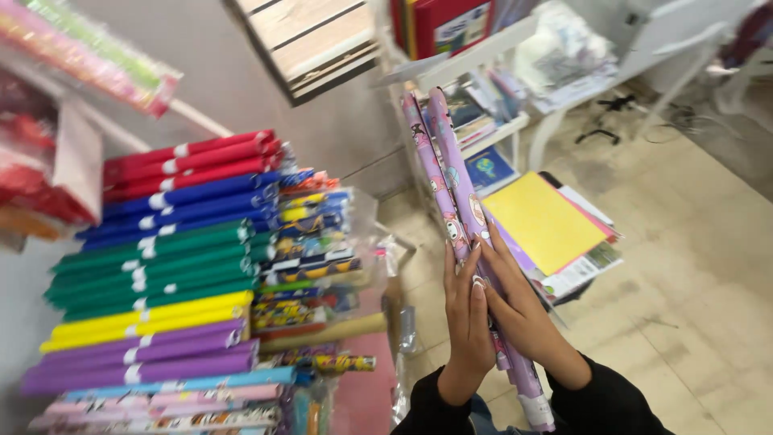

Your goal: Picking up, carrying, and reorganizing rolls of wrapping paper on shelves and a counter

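Observation:
Two long rolls of purple and pink patterned wrapping paper [441,161] stand nearly upright in front of me. My left hand [467,318] presses against their left side with fingers straight. Around the same rolls from the right wraps my right hand [519,310], gripping them near their lower part. Both arms wear black sleeves. The rolls' lower ends reach below my wrists.
A stack of rolled paper [173,270] in red, blue, green, yellow, purple and patterned prints lies at the left. A pile of coloured sheets with a yellow one on top [543,221] rests on the floor at right. White shelves [483,52] with books stand behind.

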